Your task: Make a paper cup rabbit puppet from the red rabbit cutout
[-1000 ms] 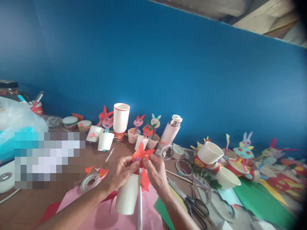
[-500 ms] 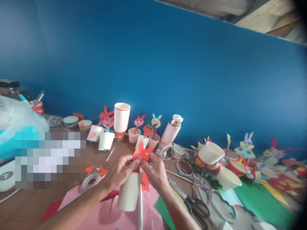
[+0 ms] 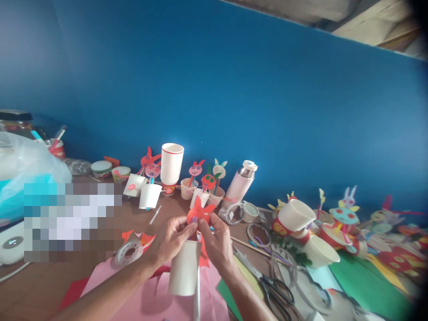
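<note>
Both hands pinch a red-orange paper rabbit head with two pointed ears, one hand on each side. My left hand has thumb and fingers closed at its left edge. My right hand grips its right edge, the thumb pressed on the front near a small purple patch. Just below, a white paper cup stands upright over pink paper, its rim close to my left hand. What joins the head to the cup is mostly hidden by the fingers.
Scissors, tape rolls and green paper lie around the hands. Behind stand a cup stack, a thermos and several cups with paper animal heads. A plastic bag is at left.
The right thumb has moved up onto the front of the rabbit head. The cup now stands more upright. The whole view has shifted slightly.
</note>
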`<state>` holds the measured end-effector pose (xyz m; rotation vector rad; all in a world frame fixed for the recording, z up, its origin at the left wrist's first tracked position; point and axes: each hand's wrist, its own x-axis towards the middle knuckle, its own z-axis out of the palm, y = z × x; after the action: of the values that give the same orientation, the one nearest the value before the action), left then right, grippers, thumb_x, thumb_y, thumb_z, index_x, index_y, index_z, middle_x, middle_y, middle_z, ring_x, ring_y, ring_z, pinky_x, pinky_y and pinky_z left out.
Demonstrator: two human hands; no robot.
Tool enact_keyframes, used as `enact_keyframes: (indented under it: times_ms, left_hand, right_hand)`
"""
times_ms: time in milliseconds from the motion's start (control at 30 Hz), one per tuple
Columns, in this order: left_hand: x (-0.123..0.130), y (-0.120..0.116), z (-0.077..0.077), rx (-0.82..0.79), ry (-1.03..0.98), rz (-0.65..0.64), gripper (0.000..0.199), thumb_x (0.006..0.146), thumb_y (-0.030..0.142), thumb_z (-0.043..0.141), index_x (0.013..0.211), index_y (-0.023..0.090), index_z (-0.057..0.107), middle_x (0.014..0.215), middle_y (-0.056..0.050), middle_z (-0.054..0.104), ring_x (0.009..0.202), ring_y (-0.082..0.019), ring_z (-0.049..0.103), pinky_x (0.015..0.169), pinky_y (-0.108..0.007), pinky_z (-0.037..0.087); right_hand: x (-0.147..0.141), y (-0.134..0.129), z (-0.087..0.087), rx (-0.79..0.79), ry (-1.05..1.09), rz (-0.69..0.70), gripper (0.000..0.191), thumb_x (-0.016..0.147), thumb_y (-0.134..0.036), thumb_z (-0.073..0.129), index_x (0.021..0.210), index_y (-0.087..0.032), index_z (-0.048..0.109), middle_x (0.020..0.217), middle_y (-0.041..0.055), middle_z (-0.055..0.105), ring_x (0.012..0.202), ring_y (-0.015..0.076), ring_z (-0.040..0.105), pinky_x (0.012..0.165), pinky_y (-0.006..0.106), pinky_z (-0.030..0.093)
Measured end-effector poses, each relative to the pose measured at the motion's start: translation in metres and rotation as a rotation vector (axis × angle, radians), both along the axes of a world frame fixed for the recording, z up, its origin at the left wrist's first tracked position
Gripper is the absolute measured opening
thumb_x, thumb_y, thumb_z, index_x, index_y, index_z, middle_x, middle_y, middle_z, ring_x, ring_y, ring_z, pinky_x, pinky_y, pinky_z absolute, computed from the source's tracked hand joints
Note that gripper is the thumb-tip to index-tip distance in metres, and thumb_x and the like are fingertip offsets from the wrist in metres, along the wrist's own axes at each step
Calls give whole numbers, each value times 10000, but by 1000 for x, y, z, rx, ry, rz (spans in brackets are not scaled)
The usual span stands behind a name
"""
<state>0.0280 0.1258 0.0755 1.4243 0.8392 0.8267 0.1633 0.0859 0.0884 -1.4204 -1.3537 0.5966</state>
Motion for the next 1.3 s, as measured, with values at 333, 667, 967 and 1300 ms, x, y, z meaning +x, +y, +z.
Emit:
enact_keyframes:
  times_ms: [333,667,967,1300]
  left_hand:
    - [-2,5,4,-109,-62,-90,424,770,526,660,943,140,694,769,-40,694,747,-198,644,667,-276,488]
    - [-4,6,6,-165,-95,-75,420,798,555,617,787,139,672,675,-13,639,635,-138,585,594,-229,441]
    - [-2,7,2,-134,-56,-29,486,749,615,624,735,129,648,663,-16,618,590,-112,513,552,-217,387]
    - [-4,8,-2,-48,-15,1,504,768,636,586,717,135,620,628,13,531,584,-103,423,546,-232,319]
  right_hand:
    - [4,5,-8,7,-43,-27,260,859,-328,475,633,-203,447,567,-49,491,544,123,433,548,235,320]
    - [3,4,-6,18,-4,-4,245,866,-318,491,657,-192,495,591,-38,518,558,126,453,541,229,340]
    - [0,2,-5,23,96,20,230,862,-328,512,696,-173,554,632,-17,567,595,136,498,575,229,394]
    - [-3,-1,0,7,183,73,297,874,-402,538,735,-150,610,651,0,592,607,142,521,583,231,416]
